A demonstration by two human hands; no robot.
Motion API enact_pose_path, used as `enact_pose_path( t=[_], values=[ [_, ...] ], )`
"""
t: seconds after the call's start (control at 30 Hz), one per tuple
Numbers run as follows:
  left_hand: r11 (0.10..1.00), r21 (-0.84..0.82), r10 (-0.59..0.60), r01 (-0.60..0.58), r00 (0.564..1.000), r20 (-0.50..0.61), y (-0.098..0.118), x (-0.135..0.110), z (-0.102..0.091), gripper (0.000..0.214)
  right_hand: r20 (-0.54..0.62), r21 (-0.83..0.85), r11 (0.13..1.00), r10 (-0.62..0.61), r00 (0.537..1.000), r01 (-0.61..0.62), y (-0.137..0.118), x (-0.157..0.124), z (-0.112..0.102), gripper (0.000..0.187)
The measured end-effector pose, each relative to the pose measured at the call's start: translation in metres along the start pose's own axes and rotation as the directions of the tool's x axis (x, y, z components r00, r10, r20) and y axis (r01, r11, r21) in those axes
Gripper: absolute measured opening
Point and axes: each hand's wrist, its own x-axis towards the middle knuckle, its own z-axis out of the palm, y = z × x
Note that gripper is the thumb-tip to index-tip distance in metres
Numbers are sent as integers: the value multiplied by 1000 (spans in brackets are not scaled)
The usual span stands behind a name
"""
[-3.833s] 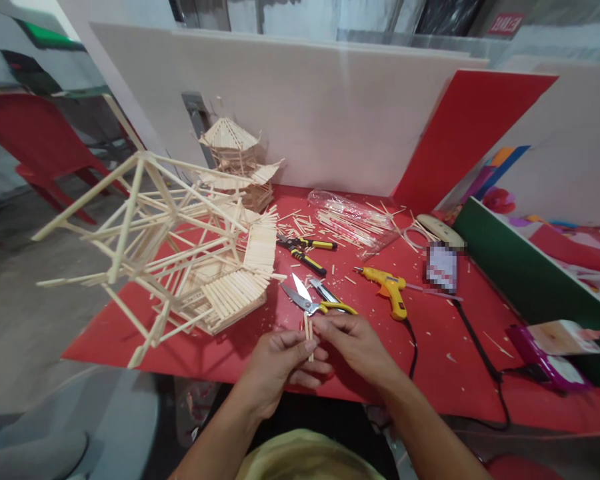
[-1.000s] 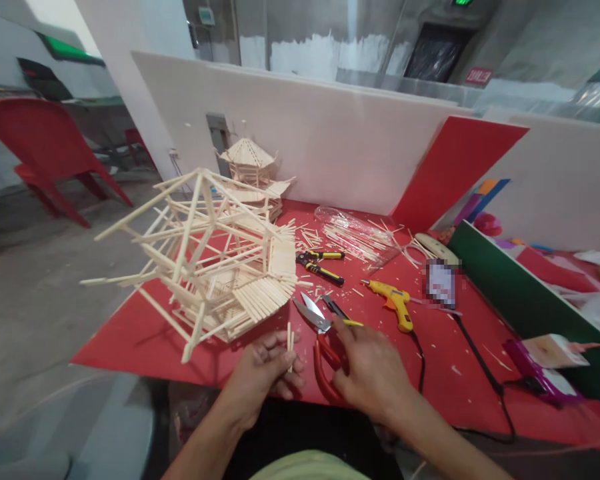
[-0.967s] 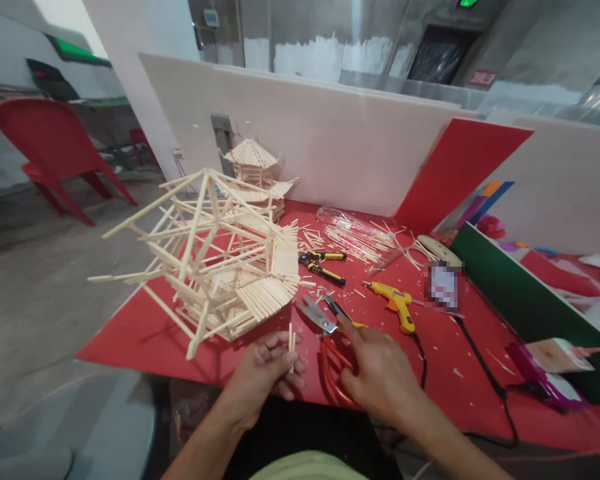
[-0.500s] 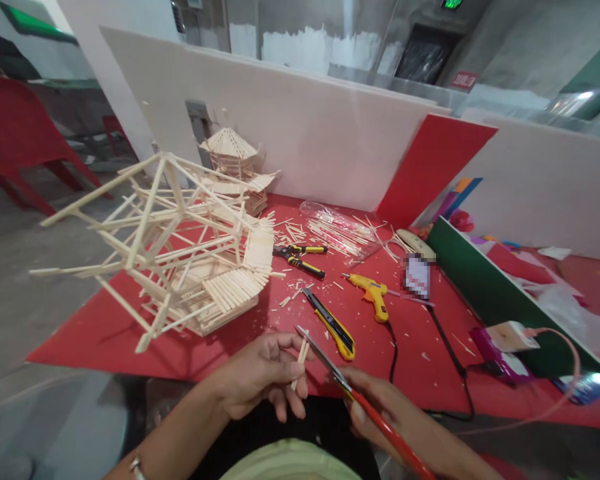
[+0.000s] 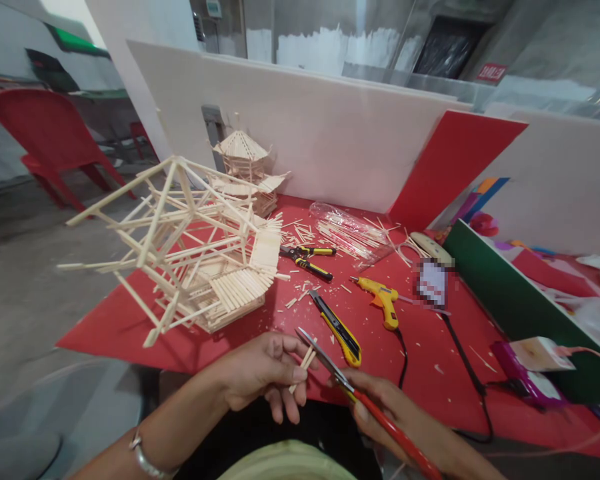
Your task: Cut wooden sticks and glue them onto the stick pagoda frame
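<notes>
Between the thumb and fingers of my left hand (image 5: 275, 373) are a couple of short wooden sticks (image 5: 306, 363), pinched near the table's front edge. My right hand (image 5: 385, 403) is wrapped round a pair of scissors (image 5: 341, 379) with red handles. The blades point up and left, and their tips lie beside the upper ends of the sticks. Whether the blades touch the wood I cannot tell. Just beyond my hands a yellow and black utility knife (image 5: 336, 328) lies on the red tabletop (image 5: 430, 373).
An open stick-built pavilion frame (image 5: 180, 247) stands at left, with a finished-looking stick pagoda (image 5: 243, 167) behind it. Pliers (image 5: 310, 260), a yellow glue gun (image 5: 381, 299) with its cable, and a bag of sticks (image 5: 350, 230) lie mid-table. A green board (image 5: 510, 307) stands at right.
The whole view has shifted, so the table's contents appear farther right. The sticks in my left hand are tilted more to the right, beside the scissor blades. Both hands keep their holds.
</notes>
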Motion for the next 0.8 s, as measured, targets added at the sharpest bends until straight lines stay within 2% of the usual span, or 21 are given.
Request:
enact_pose_path(
  t=[0.1, 0.2, 0.43, 0.63, 0.8],
  values=[
    [1000, 7, -5, 5, 1000, 8, -3, 0, -3, 32, -1, 13, 1000, -1, 1000, 1, 4, 2, 1, 35],
    [1000, 19, -7, 6, 1000, 8, -6, 0, -6, 31, -18, 7, 1000, 1, 1000, -1, 7, 1, 3, 37],
    [1000, 21, -12, 11, 999, 41, -8, -3, -7, 29, 0, -101, 995, 19, 1000, -19, 9, -3, 3, 39],
    [999, 33, -15, 14, 999, 33, -8, -4, -7, 30, -57, -113, 993, 16, 998, -22, 18, -4, 5, 50],
    [1000, 9, -19, 19, 1000, -7, -11, -2, -8, 33, -76, -60, 998, -11, 997, 7, 31, -4, 9, 56]
  ],
)
